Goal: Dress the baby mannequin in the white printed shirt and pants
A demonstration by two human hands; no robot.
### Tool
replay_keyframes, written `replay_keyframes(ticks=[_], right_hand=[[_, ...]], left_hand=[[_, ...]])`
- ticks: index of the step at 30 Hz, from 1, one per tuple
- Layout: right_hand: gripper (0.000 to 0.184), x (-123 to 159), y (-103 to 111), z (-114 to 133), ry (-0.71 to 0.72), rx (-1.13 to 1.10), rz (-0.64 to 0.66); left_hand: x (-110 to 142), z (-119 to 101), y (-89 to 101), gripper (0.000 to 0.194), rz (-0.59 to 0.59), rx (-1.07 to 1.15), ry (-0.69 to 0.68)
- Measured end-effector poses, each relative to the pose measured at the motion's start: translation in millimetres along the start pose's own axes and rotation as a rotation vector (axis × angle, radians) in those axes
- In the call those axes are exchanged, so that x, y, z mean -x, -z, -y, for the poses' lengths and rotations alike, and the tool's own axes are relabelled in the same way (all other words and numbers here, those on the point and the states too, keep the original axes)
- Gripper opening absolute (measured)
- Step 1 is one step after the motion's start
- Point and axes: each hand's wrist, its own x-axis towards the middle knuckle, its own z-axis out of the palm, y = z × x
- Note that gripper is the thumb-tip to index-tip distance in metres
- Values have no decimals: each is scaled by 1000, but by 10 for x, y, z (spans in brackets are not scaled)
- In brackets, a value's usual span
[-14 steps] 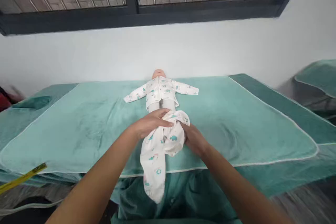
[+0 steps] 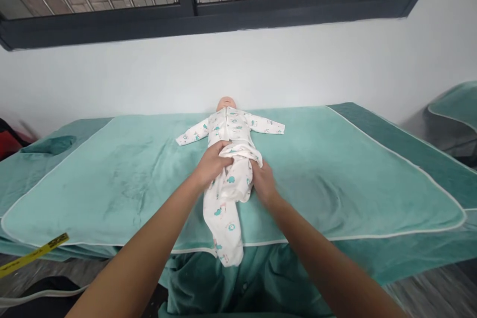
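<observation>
A baby doll [image 2: 225, 104] lies on its back on a teal towel [image 2: 335, 169], head toward the wall, wearing a white printed top [image 2: 229, 126] with sleeves spread. White printed footed trousers [image 2: 227, 198] are drawn up to the doll's waist, and one empty leg trails over the table's near edge. My left hand [image 2: 211, 163] grips the waistband on the left side. My right hand [image 2: 263, 180] holds the trousers at the right side, fingers closed on the cloth. The doll's legs are hidden by the fabric.
The table stands against a white wall [image 2: 112, 79] under a dark-framed window [image 2: 186, 15]. A folded teal cloth [image 2: 50, 144] lies at the far left. A yellow tape [image 2: 32, 254] crosses the lower left. Another teal-covered table [image 2: 456, 104] stands at the right.
Both hands have moved away from me toward the doll's waist, pulling the trousers up over its legs. Less of the trousers hangs over the table edge.
</observation>
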Motion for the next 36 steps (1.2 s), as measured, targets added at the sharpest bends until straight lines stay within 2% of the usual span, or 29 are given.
replay_keyframes(ticks=[3,10,12,14,16,19,21,22,25,29,32,36], right_hand=[[30,-128,27,15,107,177,-80],[18,-462,0,-29,134,312,-92],[18,-547,20,-55,141,314,-75],[18,-615,62,-78,140,303,-44],[19,-662,113,-98,134,276,-6],[18,-693,174,-125,127,211,44],[19,-698,193,-137,128,163,68],[20,-699,198,-136,131,142,79],[24,-698,212,-85,150,95,121],[28,-665,197,180,220,98,236],[29,-592,71,501,300,254,434],[29,-532,-165,857,244,579,668]], left_hand=[[-98,55,-71,30,-93,-74,-91],[-326,167,-107,26,-275,-265,-215],[-373,183,-93,23,-312,-286,-201],[-382,179,-54,18,-330,-256,-127],[-348,152,29,15,-255,-162,-5],[-252,92,241,24,64,23,181],[-195,69,396,28,218,133,233],[-176,71,461,28,235,184,231],[-154,133,569,28,155,306,188],[-167,220,515,33,94,376,175],[-181,147,390,35,90,407,153],[-195,-80,224,33,58,422,68]])
